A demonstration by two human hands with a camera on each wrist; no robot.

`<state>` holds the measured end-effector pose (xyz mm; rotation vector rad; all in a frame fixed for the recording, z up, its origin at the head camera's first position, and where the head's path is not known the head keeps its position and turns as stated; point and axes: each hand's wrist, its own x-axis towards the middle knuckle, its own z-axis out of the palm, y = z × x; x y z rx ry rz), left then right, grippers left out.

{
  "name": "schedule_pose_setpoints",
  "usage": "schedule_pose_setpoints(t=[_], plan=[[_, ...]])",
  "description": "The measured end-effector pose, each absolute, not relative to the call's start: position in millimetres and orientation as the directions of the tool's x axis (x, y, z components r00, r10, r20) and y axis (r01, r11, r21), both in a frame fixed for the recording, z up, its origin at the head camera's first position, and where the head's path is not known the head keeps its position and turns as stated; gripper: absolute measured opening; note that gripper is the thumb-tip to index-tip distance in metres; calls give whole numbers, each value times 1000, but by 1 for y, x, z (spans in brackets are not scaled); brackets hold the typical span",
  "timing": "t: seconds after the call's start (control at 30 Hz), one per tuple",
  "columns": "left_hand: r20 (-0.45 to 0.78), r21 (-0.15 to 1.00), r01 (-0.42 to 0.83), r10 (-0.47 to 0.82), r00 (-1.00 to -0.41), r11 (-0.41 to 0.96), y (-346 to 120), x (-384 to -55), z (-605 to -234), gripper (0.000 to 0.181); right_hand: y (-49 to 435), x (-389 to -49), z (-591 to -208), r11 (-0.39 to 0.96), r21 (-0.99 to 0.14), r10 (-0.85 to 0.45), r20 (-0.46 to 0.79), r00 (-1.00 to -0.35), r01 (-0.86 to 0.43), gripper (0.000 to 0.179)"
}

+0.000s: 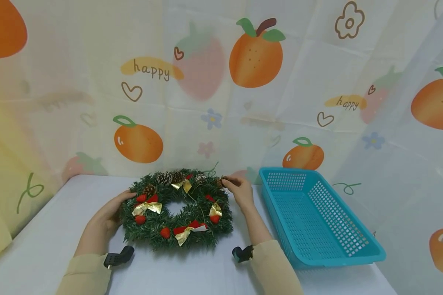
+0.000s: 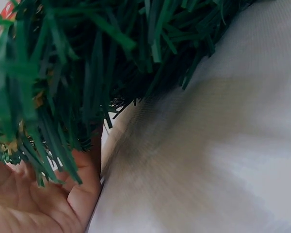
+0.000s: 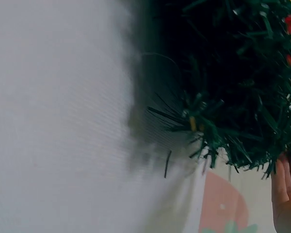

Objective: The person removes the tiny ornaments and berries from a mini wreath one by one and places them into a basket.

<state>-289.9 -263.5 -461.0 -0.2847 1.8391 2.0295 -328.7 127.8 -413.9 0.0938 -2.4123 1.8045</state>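
A green Christmas wreath lies on the white table, dressed with gold and red bows, red berries and pine cones. My left hand holds its left side, fingers at the upper left edge. The left wrist view has that hand low beneath the green tinsel needles. At the wreath's upper right, my right hand pinches a small brown pine cone, partly hidden by the fingers. Only part of the right hand shows in the right wrist view, beside the wreath's edge.
To the right, a blue plastic basket with latticed sides stands on the white-covered table. Behind the table hangs a pale curtain printed with oranges, strawberries and hearts. A black wrist camera sits on each wrist.
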Motion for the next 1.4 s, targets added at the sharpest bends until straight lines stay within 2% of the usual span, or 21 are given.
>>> schedule_pose_setpoints(t=[0.5, 0.9, 1.4], plan=[[-392, 914, -403, 142, -909, -53, -261, -292, -466, 86, 139, -337, -398, 221, -967, 84, 144, -986, -123, 35], [-388, 918, -396, 144, -910, -29, -261, -293, -465, 86, 155, -350, -359, 185, -976, 149, 144, -978, -115, 40], [-399, 913, -406, 127, -908, -35, -263, -291, -463, 86, 191, -357, -324, 293, -953, 217, 145, -965, -77, 42]])
